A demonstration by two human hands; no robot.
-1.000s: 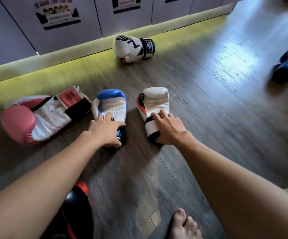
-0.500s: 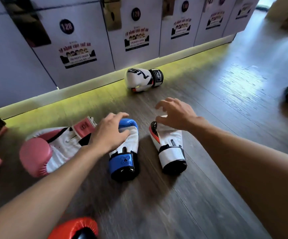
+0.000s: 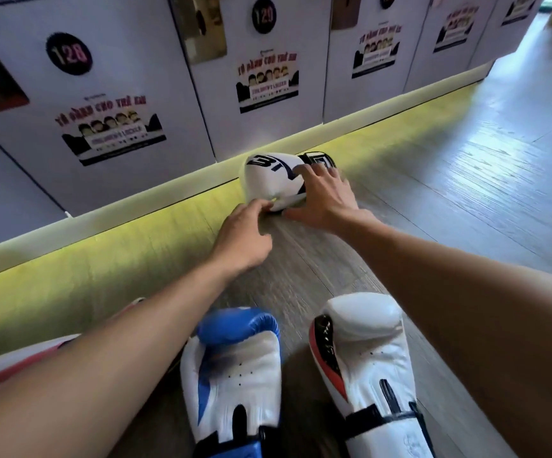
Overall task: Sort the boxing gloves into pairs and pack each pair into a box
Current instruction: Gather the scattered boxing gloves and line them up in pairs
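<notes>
Far, by the lockers (image 3: 142, 54): right hand (image 3: 324, 200) spreads fingers wide on white-black glove (image 3: 268, 178); left hand (image 3: 244, 239), fingers curled, touches its near edge, hold unclear.

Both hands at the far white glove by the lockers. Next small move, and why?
Probably draw the white and black glove back beside the white and red glove. The right hand lies spread over its cuff end, the left hand pinches its lower edge, so the grip looks nearly set; it lies apart by the lockers, and that near glove seems its likelier match.
</notes>
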